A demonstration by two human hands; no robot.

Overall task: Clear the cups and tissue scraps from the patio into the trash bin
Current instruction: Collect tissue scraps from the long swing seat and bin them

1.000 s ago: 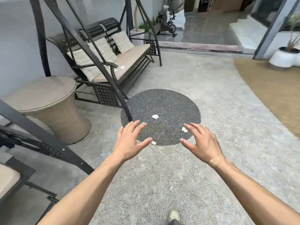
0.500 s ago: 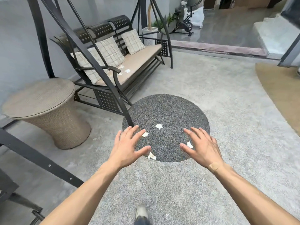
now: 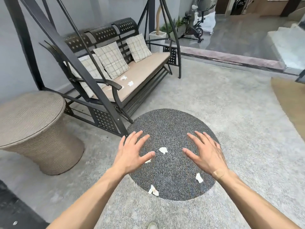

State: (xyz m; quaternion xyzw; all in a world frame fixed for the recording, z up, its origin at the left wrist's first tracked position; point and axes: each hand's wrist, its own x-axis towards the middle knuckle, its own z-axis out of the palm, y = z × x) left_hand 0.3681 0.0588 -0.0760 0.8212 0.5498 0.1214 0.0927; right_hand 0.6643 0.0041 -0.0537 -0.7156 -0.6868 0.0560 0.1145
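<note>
Both hands out front, palms down, holding nothing: left hand (image 3: 132, 154) and right hand (image 3: 206, 156) have fingers spread and straight, hovering over the dark round patch (image 3: 173, 123) in the patio floor. Reads as a reach-in before picking, one hand per side of the litter. Tissue scraps on the patch: one (image 3: 163, 150) between the hands, one (image 3: 148, 161) partly hidden under the left thumb, one (image 3: 199, 177) near the patch's right edge just beside the right wrist, one (image 3: 153, 190) at its near edge. More scraps (image 3: 127, 80) on the swing bench seat (image 3: 148, 68) toward its near end. No cups or trash bin in view. Wicker side table (image 3: 29, 113) stands at left.
</note>
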